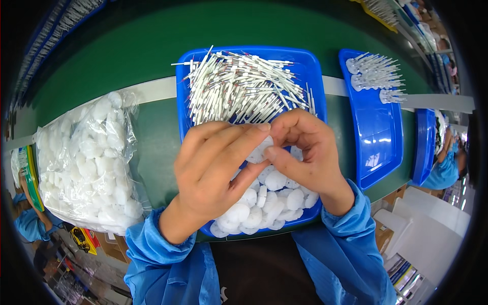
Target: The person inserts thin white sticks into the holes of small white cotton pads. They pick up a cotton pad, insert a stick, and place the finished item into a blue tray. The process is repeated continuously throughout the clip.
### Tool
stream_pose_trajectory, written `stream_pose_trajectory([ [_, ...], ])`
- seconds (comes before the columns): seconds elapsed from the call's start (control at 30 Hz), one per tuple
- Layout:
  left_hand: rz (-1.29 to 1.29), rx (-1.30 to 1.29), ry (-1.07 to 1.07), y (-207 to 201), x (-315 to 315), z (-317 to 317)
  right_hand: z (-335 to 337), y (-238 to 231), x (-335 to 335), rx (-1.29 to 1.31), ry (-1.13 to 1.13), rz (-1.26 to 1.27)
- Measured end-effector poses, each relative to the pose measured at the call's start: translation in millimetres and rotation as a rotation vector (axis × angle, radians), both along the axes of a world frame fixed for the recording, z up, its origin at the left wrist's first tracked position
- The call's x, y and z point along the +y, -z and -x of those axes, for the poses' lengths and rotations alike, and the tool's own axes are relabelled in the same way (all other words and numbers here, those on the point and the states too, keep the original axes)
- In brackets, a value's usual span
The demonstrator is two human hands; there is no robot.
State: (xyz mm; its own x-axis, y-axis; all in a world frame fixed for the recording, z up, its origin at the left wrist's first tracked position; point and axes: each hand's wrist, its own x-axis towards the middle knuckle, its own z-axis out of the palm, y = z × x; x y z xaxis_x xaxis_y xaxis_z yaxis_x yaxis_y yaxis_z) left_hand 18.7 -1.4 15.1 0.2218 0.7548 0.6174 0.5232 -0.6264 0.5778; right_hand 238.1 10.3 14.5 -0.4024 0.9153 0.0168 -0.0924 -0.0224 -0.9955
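Note:
Over the middle of a blue tray (316,76), my two hands meet at a small white, translucent round disc (259,151). My left hand (213,160) pinches it from the left with thumb and fingers. From the right, the curled fingers and thumb of my right hand (308,152) close at its edge; anything thin between those fingertips is hidden. Beyond my hands, the tray holds a heap of thin white rods (239,86) with dark reddish tips. Below them, a pile of similar white discs (274,206) fills the near part.
A clear plastic bag (89,162) packed with white discs lies to the left. On the right, a second blue tray (376,147) carries discs with upright thin rods (376,73) at its far end. Another person's blue sleeve (441,175) shows at far right, another (33,223) at far left.

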Motion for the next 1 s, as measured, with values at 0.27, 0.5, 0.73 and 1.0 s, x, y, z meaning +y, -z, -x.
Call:
stream_pose_trajectory([
  [0.27, 0.099, -0.038, 0.011, 1, 1, 1, 0, -2, 1, 0.105, 0.038, 0.131],
  [0.5, 0.011, -0.020, -0.003, 3, 1, 1, -3, -4, -1, -0.057, -0.005, 0.033],
  [0.73, -0.021, -0.020, -0.020, 5, 1, 1, 2, -2, -2, -0.014, 0.019, 0.030],
  [1.0, 0.060, 0.030, 0.070, 5, -1, 3, -7, -6, 0, -0.126, 0.075, -0.009],
])
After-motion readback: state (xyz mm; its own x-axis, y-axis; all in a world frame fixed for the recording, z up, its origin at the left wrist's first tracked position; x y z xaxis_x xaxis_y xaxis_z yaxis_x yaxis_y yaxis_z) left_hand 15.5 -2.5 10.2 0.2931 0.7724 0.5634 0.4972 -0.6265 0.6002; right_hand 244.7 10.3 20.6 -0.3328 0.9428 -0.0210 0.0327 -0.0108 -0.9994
